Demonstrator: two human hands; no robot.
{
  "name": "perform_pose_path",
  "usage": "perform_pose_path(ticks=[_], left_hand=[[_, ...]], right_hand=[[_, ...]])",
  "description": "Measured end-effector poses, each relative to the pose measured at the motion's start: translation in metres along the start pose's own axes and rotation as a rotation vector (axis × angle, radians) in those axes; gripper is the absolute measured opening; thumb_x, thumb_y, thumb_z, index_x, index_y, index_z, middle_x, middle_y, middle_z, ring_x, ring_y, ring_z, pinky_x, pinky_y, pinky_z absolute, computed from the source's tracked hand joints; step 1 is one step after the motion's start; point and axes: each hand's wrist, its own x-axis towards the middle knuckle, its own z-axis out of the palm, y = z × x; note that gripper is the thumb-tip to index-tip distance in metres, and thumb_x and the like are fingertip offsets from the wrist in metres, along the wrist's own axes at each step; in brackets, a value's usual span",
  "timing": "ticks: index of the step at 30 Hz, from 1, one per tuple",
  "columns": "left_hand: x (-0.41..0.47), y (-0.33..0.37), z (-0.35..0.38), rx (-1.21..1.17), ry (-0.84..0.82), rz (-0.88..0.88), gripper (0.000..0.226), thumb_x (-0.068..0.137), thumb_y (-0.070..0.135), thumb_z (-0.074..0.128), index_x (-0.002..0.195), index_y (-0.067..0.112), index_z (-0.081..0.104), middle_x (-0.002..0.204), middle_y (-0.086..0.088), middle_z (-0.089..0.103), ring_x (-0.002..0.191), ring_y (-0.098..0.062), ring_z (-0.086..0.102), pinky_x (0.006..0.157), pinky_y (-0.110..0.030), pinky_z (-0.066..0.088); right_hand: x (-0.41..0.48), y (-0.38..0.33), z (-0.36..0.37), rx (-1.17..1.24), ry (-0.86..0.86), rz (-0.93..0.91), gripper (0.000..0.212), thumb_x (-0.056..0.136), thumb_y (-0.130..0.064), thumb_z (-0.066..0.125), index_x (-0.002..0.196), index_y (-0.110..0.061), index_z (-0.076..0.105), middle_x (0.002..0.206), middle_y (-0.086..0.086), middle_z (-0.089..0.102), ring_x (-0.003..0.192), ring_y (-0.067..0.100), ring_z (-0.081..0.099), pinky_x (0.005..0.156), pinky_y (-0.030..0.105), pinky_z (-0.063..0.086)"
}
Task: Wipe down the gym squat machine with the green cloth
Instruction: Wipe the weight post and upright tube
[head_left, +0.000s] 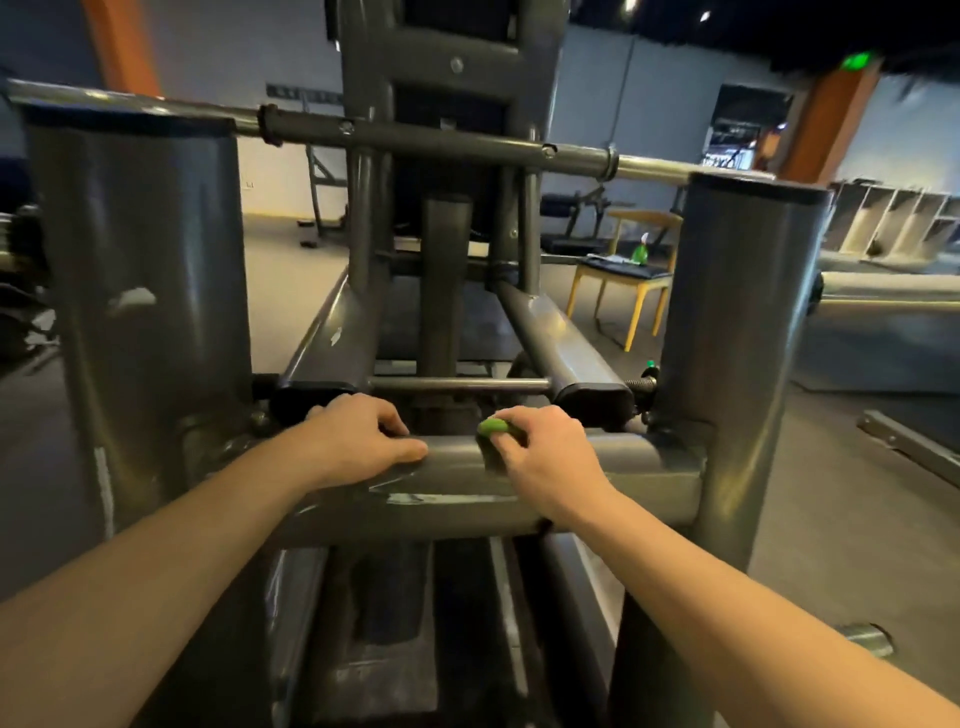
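Note:
The grey steel squat machine (457, 483) fills the view, with a thick horizontal crossbar between two upright posts right in front of me. My left hand (358, 439) rests on top of that crossbar, its fingers curled over the far edge and its thumb lying flat. My right hand (543, 447) grips the green cloth (493, 427) bunched under its fingers and presses it on the crossbar's top, a little right of centre. Only a small green fold shows beside the knuckles. The two hands are about a hand's width apart.
Wide uprights stand at the left (140, 291) and right (743, 338). A long bar (415, 137) crosses above. Behind, a wooden chair (618, 280) carries a green bottle (640, 252). Open grey floor lies to the right, with a metal rail (909, 452) on it.

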Motion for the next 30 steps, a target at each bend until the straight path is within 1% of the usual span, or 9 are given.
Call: perform_pose_path(ticks=[2,5,7,9,14,18,21,24,30], left_hand=[[0.001,0.006,-0.002,0.052,0.008,-0.016,0.038,0.081,0.068,0.068,0.104,0.039,0.071,0.111,0.009,0.067,0.111,-0.021,0.059,0.104,-0.048,0.049],[-0.003,0.027,-0.007,0.182,-0.013,-0.038,0.039,0.089,0.065,0.063,0.108,0.033,0.073,0.109,0.007,0.069,0.106,-0.017,0.061,0.105,-0.045,0.047],[-0.002,0.047,-0.001,0.284,0.045,-0.002,0.044,0.091,0.066,0.058,0.115,0.032,0.073,0.113,0.006,0.070,0.109,-0.017,0.060,0.105,-0.044,0.046],[0.000,0.067,0.014,0.295,0.092,0.071,0.044,0.093,0.062,0.057,0.124,0.033,0.071,0.121,0.006,0.069,0.116,-0.018,0.058,0.107,-0.045,0.046],[0.006,0.084,0.047,0.219,0.092,0.093,0.045,0.092,0.055,0.066,0.128,0.029,0.069,0.119,0.005,0.067,0.112,-0.017,0.059,0.103,-0.044,0.051],[0.006,0.078,0.045,0.183,0.122,0.087,0.047,0.090,0.058,0.067,0.129,0.032,0.067,0.125,0.004,0.057,0.120,-0.019,0.051,0.106,-0.045,0.047],[0.006,0.075,0.045,0.179,0.129,0.107,0.049,0.089,0.060,0.066,0.129,0.032,0.067,0.125,0.007,0.056,0.124,-0.018,0.049,0.107,-0.045,0.046],[0.003,0.072,0.043,0.130,0.108,0.125,0.046,0.092,0.056,0.066,0.131,0.032,0.066,0.123,0.010,0.055,0.125,-0.017,0.047,0.108,-0.045,0.045],[0.002,0.068,0.042,0.131,0.100,0.151,0.043,0.096,0.053,0.060,0.135,0.035,0.062,0.124,0.011,0.052,0.126,-0.017,0.041,0.111,-0.044,0.040]], right_hand=[[0.001,0.004,-0.011,0.054,-0.085,-0.049,0.029,0.098,-0.039,0.052,0.111,-0.027,0.075,0.105,-0.011,0.073,0.104,0.018,0.064,0.098,0.040,0.049],[0.005,0.017,-0.031,0.038,-0.204,-0.004,0.024,0.097,-0.019,0.061,0.115,-0.021,0.076,0.111,-0.006,0.074,0.107,0.010,0.066,0.095,0.027,0.052],[0.008,0.034,-0.047,-0.014,-0.210,0.052,0.025,0.095,-0.012,0.062,0.112,-0.019,0.078,0.103,-0.004,0.076,0.101,0.009,0.069,0.085,0.019,0.054],[0.008,0.054,-0.069,-0.076,-0.164,0.100,0.024,0.093,-0.008,0.061,0.108,-0.014,0.079,0.097,-0.003,0.076,0.094,0.010,0.069,0.070,0.011,0.046],[-0.001,0.087,-0.095,-0.150,-0.011,0.257,0.022,0.089,-0.008,0.064,0.102,-0.014,0.081,0.091,0.005,0.076,0.085,0.018,0.067,0.074,0.022,0.047],[0.010,0.045,-0.053,-0.050,-0.036,0.147,0.019,0.085,-0.014,0.068,0.099,-0.014,0.082,0.094,0.007,0.078,0.095,0.024,0.069,0.087,0.032,0.055],[0.013,0.015,-0.032,0.010,-0.094,0.048,0.020,0.089,-0.017,0.070,0.106,-0.014,0.080,0.100,0.008,0.077,0.097,0.022,0.069,0.086,0.031,0.055],[0.010,0.029,-0.052,-0.027,-0.159,0.034,0.020,0.092,-0.019,0.071,0.110,-0.014,0.079,0.104,0.008,0.076,0.099,0.020,0.067,0.085,0.026,0.051],[0.005,0.079,-0.105,-0.137,-0.125,0.182,0.018,0.089,-0.014,0.075,0.105,-0.012,0.081,0.098,0.004,0.076,0.087,0.014,0.065,0.078,0.024,0.051]])
